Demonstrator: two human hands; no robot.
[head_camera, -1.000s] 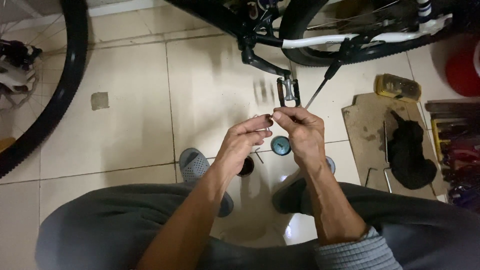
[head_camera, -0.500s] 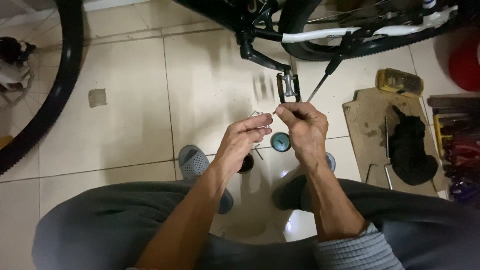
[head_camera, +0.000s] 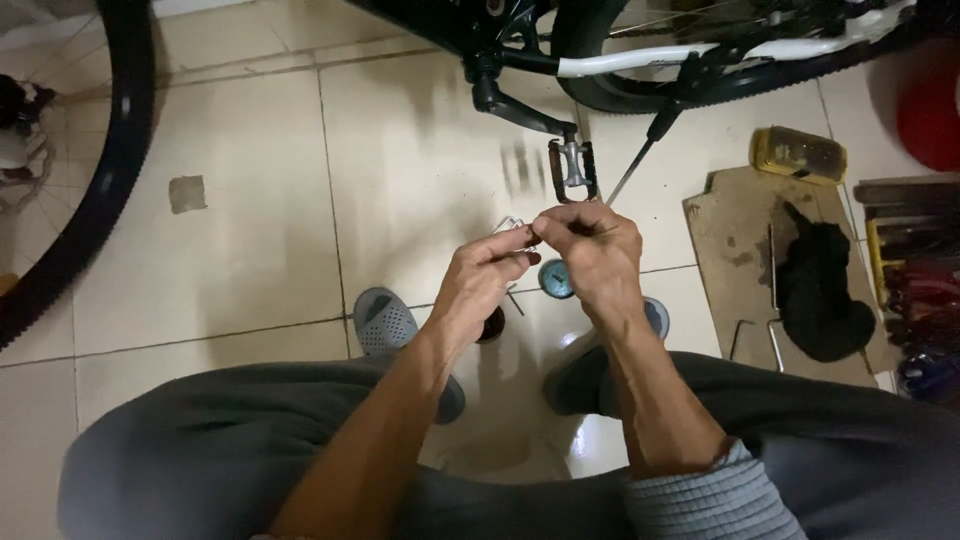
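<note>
A floor (head_camera: 250, 230) of large pale glossy tiles, divided by thin dark grout lines, is seen beneath the fingers. A small square greyish patch (head_camera: 187, 193) is found on a tile far to their left, and a dark bicycle tyre (head_camera: 95, 190) is curved along that edge. Beyond the fingers, a black bicycle frame (head_camera: 520, 40) with a white tube (head_camera: 640, 62) and a metal pedal (head_camera: 573, 170) is stood on the tiles. To their right, a worn brown board (head_camera: 735, 240) is laid flat, with a black cloth (head_camera: 818, 290) on it; a yellow block (head_camera: 797, 155) lies just past it. Light is reflected softly below the fingers.
</note>
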